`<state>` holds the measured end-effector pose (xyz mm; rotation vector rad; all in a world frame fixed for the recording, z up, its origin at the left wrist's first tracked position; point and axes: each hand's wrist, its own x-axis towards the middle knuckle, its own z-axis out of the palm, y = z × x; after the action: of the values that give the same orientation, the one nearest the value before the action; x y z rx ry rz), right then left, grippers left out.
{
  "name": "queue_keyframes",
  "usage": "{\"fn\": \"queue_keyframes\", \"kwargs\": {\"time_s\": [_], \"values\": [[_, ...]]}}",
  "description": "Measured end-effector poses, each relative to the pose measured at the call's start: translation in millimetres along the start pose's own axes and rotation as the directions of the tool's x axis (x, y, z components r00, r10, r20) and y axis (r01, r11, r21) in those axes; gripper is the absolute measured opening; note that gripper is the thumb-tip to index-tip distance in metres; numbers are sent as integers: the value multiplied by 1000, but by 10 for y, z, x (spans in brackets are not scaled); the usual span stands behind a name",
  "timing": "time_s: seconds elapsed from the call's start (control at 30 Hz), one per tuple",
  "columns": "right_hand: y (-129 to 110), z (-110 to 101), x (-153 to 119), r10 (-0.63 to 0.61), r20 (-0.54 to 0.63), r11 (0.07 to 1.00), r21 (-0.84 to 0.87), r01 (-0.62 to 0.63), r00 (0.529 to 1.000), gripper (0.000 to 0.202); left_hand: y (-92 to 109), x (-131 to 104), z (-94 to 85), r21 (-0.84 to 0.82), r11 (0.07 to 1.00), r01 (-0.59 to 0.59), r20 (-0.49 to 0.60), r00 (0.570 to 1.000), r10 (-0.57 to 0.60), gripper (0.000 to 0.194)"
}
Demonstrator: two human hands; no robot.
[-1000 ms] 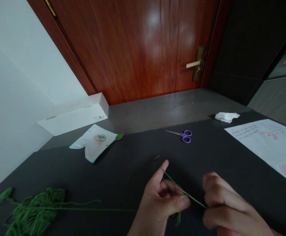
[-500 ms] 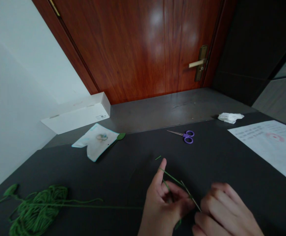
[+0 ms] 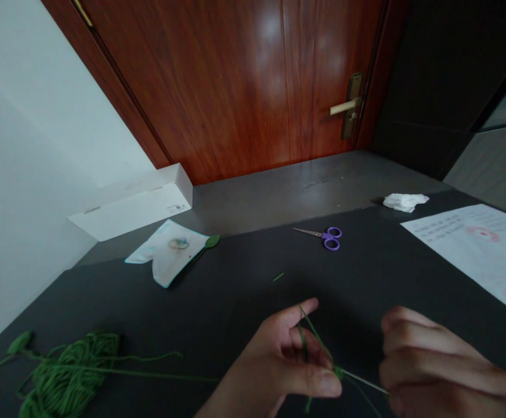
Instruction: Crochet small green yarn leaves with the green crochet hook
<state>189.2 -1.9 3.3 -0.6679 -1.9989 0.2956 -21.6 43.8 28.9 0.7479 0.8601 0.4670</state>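
Observation:
My left hand [image 3: 274, 363] pinches a small green crochet piece [image 3: 338, 372] between thumb and fingers, with green working yarn [image 3: 314, 330] looped over its raised index finger. In my closed right hand [image 3: 436, 366] is a thin metal crochet hook [image 3: 365, 381], its tip at the green stitches. A loose skein of green yarn [image 3: 72, 374] lies at the lower left, and a strand runs from it towards my left hand. The palm side of the right hand is hidden.
Purple-handled scissors [image 3: 331, 238] and a short yarn snippet [image 3: 278, 277] lie ahead. A white pouch [image 3: 166, 270] with a green leaf-shaped piece [image 3: 212, 241], a white box [image 3: 135, 212], crumpled tissue [image 3: 405, 201] and a printed sheet [image 3: 466, 244] surround them. A wooden door stands behind.
My right hand has moved right, and the hook now points left into the stitches. My left hand has turned and tilted, its index finger lower and pointing right.

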Motion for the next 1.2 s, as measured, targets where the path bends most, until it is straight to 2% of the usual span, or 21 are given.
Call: {"fn": "queue_keyframes", "kwargs": {"time_s": [0.1, 0.17, 0.27, 0.33, 0.43, 0.53, 0.63, 0.7, 0.77, 0.83, 0.9, 0.97, 1.0, 1.1, 1.2], "values": [[46, 4, 28, 132, 23, 941, 310, -133, 991, 35, -36, 11, -2, -5, 1000, 2, 24, 1000, -2, 100], [63, -5, 39, 224, 47, 885, 408, -223, 973, 34, -85, 35, -20, -42, 999, 10, 46, 999, -8, 97], [41, -13, 28, 238, 68, 883, 402, -244, 969, 34, -139, 63, -47, -143, 988, 62, 111, 993, -46, 84], [4, -7, 15, 169, 61, 930, 321, -179, 984, 35, -143, 63, -50, -167, 978, 125, 139, 985, -102, 72], [-30, 1, 24, 95, 19, 970, 224, -97, 995, 38, -119, 43, -39, -140, 977, 159, 175, 975, -134, 62], [-13, -17, 69, 87, 31, 948, 304, -92, 996, 35, -111, 31, -37, -115, 979, 171, 220, 965, -142, 60], [4, -40, 104, 187, 85, 879, 430, -206, 979, 33, -145, 39, -53, -109, 980, 168, 255, 957, -135, 59], [-5, -39, 104, 304, 71, 818, 492, -299, 950, 35, -174, 49, -64, -129, 977, 169, 273, 953, -129, 61], [-18, -27, 87, 356, 54, 793, 511, -332, 933, 37, -185, 54, -69, -146, 973, 178, 279, 951, -132, 61], [-21, -11, 62, 265, 49, 852, 455, -258, 963, 37, -178, 53, -70, -132, 973, 189, 275, 950, -147, 62], [-12, -1, 39, 90, 24, 936, 340, -93, 996, 39, -166, 50, -71, -108, 976, 189, 260, 953, -156, 63], [-3, -4, 36, -38, -11, 968, 247, 39, 999, 42, -167, 50, -76, -103, 976, 193, 255, 953, -162, 63], [-4, -11, 43, -51, -17, 971, 232, 53, 999, 42, -174, 51, -80, -108, 975, 192, 258, 953, -159, 63], [-24, -40, 82, 67, 34, 946, 316, -75, 997, 36, -203, 53, -98, -109, 977, 186, 264, 953, -151, 62], [-50, -39, 104, 278, 48, 839, 475, -266, 959, 37, -207, 46, -118, -101, 977, 189, 261, 952, -157, 60]]}}
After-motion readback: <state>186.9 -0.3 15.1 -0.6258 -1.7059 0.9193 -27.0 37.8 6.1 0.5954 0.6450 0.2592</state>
